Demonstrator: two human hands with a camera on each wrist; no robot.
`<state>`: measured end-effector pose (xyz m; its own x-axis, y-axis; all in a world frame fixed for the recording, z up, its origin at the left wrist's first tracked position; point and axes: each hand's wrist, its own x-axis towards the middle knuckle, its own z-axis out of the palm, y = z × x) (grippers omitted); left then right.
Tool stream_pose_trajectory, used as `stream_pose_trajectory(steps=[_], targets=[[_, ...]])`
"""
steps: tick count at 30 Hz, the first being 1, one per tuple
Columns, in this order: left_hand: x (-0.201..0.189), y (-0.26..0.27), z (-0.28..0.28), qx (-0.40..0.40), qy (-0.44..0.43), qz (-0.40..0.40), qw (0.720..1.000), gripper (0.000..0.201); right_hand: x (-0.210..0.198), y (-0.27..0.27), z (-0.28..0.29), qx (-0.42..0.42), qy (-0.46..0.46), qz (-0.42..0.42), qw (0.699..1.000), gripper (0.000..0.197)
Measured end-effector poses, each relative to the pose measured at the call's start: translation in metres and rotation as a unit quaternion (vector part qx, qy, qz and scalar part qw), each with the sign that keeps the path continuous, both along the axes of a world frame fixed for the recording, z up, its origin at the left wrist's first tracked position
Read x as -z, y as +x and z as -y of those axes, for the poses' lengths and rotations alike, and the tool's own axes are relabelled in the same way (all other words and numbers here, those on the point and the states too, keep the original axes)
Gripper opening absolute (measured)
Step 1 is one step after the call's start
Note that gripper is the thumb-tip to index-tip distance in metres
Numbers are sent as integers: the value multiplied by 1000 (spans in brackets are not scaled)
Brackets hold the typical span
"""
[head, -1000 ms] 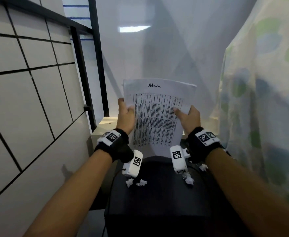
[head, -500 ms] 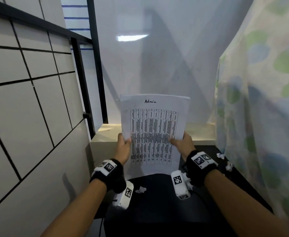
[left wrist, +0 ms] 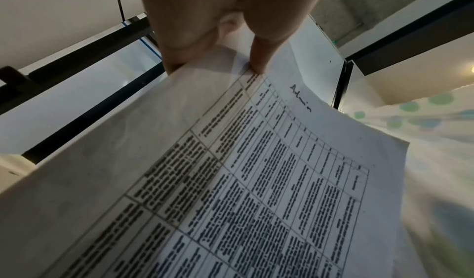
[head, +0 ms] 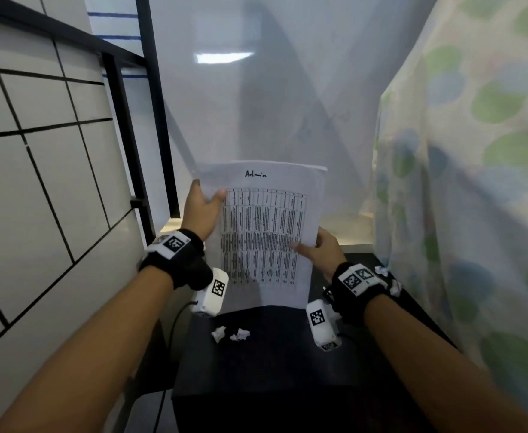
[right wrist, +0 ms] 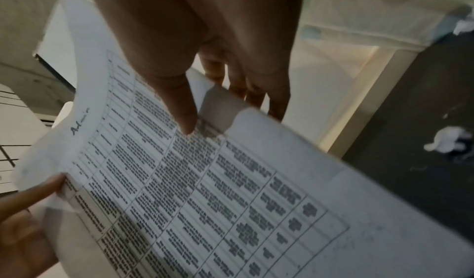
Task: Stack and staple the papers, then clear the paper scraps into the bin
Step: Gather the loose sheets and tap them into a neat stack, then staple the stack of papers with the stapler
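A stack of white papers (head: 265, 232) with a printed table and the handwritten word "Admin" stands upright, its lower edge on the black table (head: 272, 364). My left hand (head: 201, 207) pinches the stack's upper left edge, thumb on the front (left wrist: 259, 59). My right hand (head: 315, 250) holds the right edge lower down, thumb on the printed side (right wrist: 184, 116) and fingers behind. Two crumpled paper scraps (head: 231, 334) lie on the table in front of the stack. More scraps (head: 387, 278) lie by the right wrist. No stapler or bin shows.
A tiled white wall (head: 37, 198) with a black metal frame (head: 128, 151) stands close on the left. A dotted curtain (head: 475, 182) hangs on the right. A pale ledge (head: 350, 223) runs behind the table. A cable (head: 169, 339) hangs off the table's left side.
My left hand has slid up from the stack's lower left edge to near the top left corner. The right hand keeps its hold on the right edge. The head view has shifted.
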<state>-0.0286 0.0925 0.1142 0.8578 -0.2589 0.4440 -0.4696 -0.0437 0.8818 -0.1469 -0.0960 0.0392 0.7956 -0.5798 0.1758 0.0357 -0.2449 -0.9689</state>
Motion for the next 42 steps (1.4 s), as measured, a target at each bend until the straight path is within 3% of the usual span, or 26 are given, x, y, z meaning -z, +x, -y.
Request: stream_pose_trajectory(steps=[3,6,7,10,12,15,17,23,25,28,31,33,35,38,40,42], targets=[[4,9,0,-9,8,2,1000,49,-1,-28,18,-10,-18,-21,1000,46],[7,15,3,-15,9,15,1000,52,9,-68,57,60,-144,-151,976,51],[8,16,5,-19,9,22,1000,47,14,-83,71,92,-196,-224,950,51],[8,19,9,-22,-8,30,999,44,26,-123,102,153,-302,-432,836,48],[8,21,10,-25,-14,32,999,46,34,-139,112,152,-310,-491,800,56],[8,21,10,-20,-17,32,999,48,50,-147,122,128,-253,-518,807,81],[8,20,10,-12,-24,27,999,49,59,-146,121,119,-236,-524,810,85],[9,19,9,8,-36,18,999,47,77,-136,120,120,-231,-506,822,57],[9,20,8,15,-36,14,999,47,75,-133,121,125,-206,-483,842,48],[7,17,7,15,-21,18,1000,46,52,-123,114,155,-140,-396,894,34],[3,7,6,18,-11,14,1000,45,4,-107,95,180,-16,-227,957,40],[2,2,5,22,-11,1,1000,47,-34,-96,77,149,63,-79,984,25],[0,-2,3,25,-13,-8,1000,49,-72,-86,54,112,56,36,991,8],[-2,-4,0,19,-20,1,1000,38,-120,-72,8,59,-27,218,974,10],[-3,-6,-1,22,-16,10,1000,35,-142,-60,-24,29,-62,319,945,29],[-4,-7,-3,34,-11,13,999,33,-154,-44,-50,13,-88,356,930,42]])
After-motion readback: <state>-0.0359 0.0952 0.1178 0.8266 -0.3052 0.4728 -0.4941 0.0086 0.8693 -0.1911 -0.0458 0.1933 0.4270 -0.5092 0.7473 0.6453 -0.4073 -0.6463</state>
